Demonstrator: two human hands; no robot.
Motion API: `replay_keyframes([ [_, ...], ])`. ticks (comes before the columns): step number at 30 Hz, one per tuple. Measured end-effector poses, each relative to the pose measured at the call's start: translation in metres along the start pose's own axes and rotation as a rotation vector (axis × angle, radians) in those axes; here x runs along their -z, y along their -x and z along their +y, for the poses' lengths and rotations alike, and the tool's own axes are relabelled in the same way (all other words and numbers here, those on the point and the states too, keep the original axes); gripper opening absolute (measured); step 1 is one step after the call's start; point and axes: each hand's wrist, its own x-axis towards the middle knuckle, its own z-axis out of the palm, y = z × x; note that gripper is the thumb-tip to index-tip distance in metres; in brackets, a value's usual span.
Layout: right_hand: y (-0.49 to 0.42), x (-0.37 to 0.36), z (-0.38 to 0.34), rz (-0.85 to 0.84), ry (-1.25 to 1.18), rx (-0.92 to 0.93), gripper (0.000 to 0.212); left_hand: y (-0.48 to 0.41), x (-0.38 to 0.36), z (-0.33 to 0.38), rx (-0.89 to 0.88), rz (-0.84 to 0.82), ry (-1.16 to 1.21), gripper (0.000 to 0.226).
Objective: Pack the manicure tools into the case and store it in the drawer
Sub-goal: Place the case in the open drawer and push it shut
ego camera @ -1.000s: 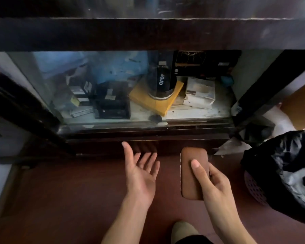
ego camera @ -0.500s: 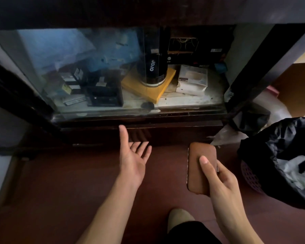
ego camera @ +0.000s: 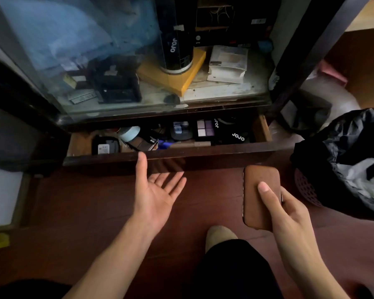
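Note:
My right hand [ego camera: 289, 214] holds a closed brown leather manicure case [ego camera: 260, 196], thumb across its top, low and right of the drawer. The dark wooden drawer [ego camera: 203, 153] at the cabinet's base stands pulled partly out, showing cosmetics, an eyeshadow palette [ego camera: 205, 127] and a pale blue jar [ego camera: 130, 133] inside. My left hand [ego camera: 156, 193] is palm up just under the drawer's front, thumb tip touching the front edge, fingers spread and holding nothing.
Above the drawer a glass-fronted shelf [ego camera: 138, 108] holds a black JOJO cylinder [ego camera: 175, 39], a yellow box [ego camera: 181, 76] and white boxes. A bin with a black bag [ego camera: 341, 165] stands at the right. My foot [ego camera: 219, 237] rests on the dark red floor.
The drawer has slid out from shut, exposing its contents, with my left hand drawn back under its front. The view has moved closer; the case stays in my right hand.

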Motion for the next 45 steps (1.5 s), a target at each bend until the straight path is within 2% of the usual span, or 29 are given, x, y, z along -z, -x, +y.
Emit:
replay_keyframes([
  [4, 0.014, 0.009, -0.002, -0.009, 0.071, 0.003, 0.054, 0.012, 0.015, -0.009, 0.058, -0.067, 0.008, 0.073],
  [6, 0.020, 0.011, -0.004, 0.001, 0.103, 0.003, 0.062, 0.014, 0.017, -0.007, 0.060, -0.069, 0.007, 0.078],
  [9, 0.030, 0.012, -0.010, 0.026, 0.116, 0.001, 0.074, 0.013, 0.017, -0.006, 0.065, -0.065, 0.000, 0.111],
  [10, 0.032, 0.012, -0.012, 0.025, 0.120, -0.004, 0.074, 0.013, 0.017, -0.006, 0.063, -0.053, -0.001, 0.114],
  [13, 0.036, 0.011, -0.014, 0.010, 0.128, -0.011, 0.066, 0.011, 0.017, -0.004, 0.033, -0.023, -0.030, 0.095],
  [15, 0.037, 0.008, -0.017, 0.008, 0.117, -0.009, 0.069, 0.012, 0.022, -0.004, 0.014, -0.009, -0.047, 0.084],
  [17, 0.038, 0.006, -0.021, 0.018, 0.092, -0.013, 0.072, 0.018, 0.030, -0.006, 0.022, -0.003, -0.053, 0.085],
  [24, 0.038, 0.001, -0.027, -0.017, 0.128, 0.035, 0.064, 0.025, 0.040, -0.012, 0.043, -0.031, -0.037, 0.085],
  [31, 0.011, -0.008, -0.066, -0.077, 0.181, 0.216, 0.056, 0.033, 0.040, -0.004, 0.098, -0.014, -0.046, 0.094],
  [33, -0.007, -0.014, -0.085, -0.129, 0.246, 0.306, 0.044, 0.035, 0.042, 0.003, 0.110, -0.001, -0.046, 0.098],
  [37, -0.050, -0.036, -0.118, -0.276, 0.451, 0.440, 0.031, 0.038, 0.048, 0.019, 0.084, 0.058, -0.026, 0.093],
  [40, -0.078, -0.064, -0.125, -0.447, 0.586, 0.495, 0.018, 0.040, 0.059, 0.033, 0.060, 0.079, -0.026, 0.089],
  [45, -0.107, -0.105, -0.112, -0.721, 0.859, 0.387, 0.036, 0.040, 0.070, 0.047, 0.037, 0.092, -0.047, 0.091],
])
